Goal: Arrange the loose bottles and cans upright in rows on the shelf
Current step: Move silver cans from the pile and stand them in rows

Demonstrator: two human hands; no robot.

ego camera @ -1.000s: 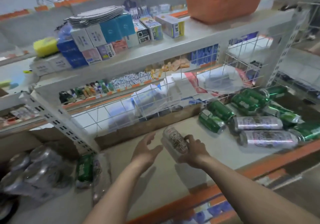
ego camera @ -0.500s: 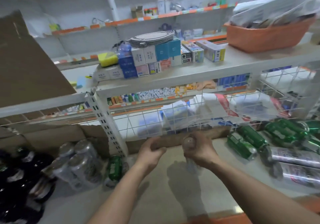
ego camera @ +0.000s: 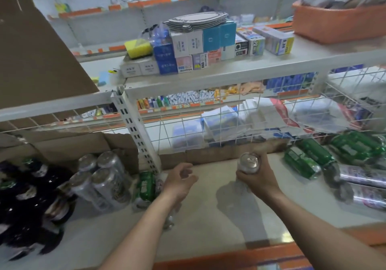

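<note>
Can (ego camera: 248, 162) in right hand (ego camera: 260, 181) near shelf (ego camera: 229, 217) rear edge

Bare forearms — left hand (ego camera: 179, 181); right hand (ego camera: 258, 179)

light was soft and even, faint shadows lay on the shelf (ego camera: 200, 223), edges smeared and bowed.

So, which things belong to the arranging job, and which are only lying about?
Job: silver metal can in right hand; green metal cans lying sideways; silver printed cans beside them.
Idle: orange plastic basket; small cardboard boxes; yellow sponge.
</note>
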